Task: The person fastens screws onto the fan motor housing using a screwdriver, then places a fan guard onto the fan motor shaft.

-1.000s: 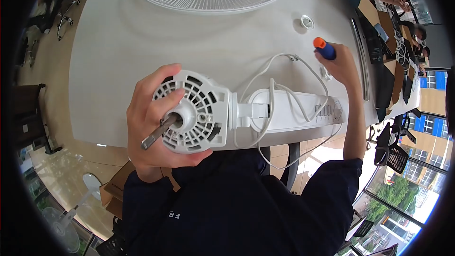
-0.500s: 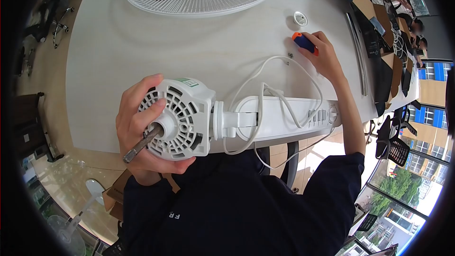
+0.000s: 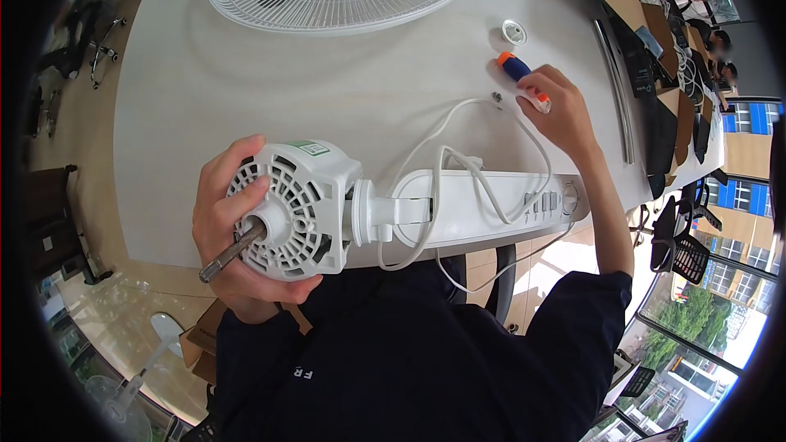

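Observation:
My left hand (image 3: pixel 225 225) is wrapped round the white fan motor housing (image 3: pixel 315 188), which tilts over the table's near edge with its metal shaft (image 3: pixel 233 254) pointing down and left. The motor joins a white fan stand body (image 3: pixel 483 205) lying flat, with buttons and a dial at its right end. A white cord (image 3: pixel 442 151) loops across it. My right hand (image 3: pixel 561 110) curls its fingers round the lower end of a screwdriver (image 3: pixel 514 68) with a blue and orange handle; its blade is not visible. Small screws (image 3: pixel 497 98) lie beside that hand.
A white fan grille (image 3: pixel 344 8) occupies the far side of the white table (image 3: pixel 172 131). A small round white cap (image 3: pixel 514 32) sits beyond the screwdriver. Metal rods (image 3: pixel 616 90) and open cardboard boxes (image 3: pixel 670 119) line the right, where other people work.
My right hand has slid back along the screwdriver, baring more of its handle. My left hand and the motor have shifted slightly left, the stand body with them.

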The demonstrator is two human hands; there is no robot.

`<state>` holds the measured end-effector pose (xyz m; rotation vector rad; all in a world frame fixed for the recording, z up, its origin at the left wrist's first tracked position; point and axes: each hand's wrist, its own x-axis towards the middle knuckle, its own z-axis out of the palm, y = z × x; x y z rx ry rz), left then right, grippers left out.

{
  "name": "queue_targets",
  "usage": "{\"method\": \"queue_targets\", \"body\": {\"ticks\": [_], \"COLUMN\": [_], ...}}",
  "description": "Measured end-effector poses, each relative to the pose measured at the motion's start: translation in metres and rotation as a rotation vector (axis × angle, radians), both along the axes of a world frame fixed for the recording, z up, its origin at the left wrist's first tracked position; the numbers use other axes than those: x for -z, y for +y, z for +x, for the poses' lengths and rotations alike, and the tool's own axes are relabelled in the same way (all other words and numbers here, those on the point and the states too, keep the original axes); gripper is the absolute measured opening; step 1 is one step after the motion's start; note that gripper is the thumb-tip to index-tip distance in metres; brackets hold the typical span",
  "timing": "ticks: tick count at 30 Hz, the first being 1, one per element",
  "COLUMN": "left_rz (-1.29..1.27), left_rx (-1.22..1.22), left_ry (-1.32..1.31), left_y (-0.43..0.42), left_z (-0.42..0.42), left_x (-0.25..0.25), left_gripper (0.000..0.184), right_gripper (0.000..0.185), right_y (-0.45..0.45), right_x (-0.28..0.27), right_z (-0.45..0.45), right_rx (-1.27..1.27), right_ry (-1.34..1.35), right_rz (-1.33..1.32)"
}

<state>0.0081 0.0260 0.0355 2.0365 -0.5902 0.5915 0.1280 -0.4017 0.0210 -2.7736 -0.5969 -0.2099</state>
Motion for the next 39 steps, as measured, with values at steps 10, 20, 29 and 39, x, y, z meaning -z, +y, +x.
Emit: {"method": "queue_targets", "body": {"ticks": [10,20,29,39], "left_rz": [0.005,0.019,-0.029,-0.005], "left_rx": [0.032,0.038,0.060,0.099], "left_ry": [-0.001,-0.004,0.000,-0.063], "left_y": [0.001,0.003,0.003,0.007], "left_z": [0.003,0.002,0.006,0.008], "left_x": [0.001,0.004,0.003,-0.004], "left_gripper": [0.089,0.091,0.089,0.083], "right_gripper": [0.015,0.011,0.016,0.018], "right_y": [0.012,0.012,-0.015,-0.004], "right_x": [0.012,0.018,0.000,-0.021], "right_z": [-0.002,0.011,0.015,-0.028], "right_rx": [0.061,0.063,0.321,0.260], "right_ry": [0.336,0.397,0.500,0.604], "right_rz": [0.159,0.167,0.383,0.744]}}
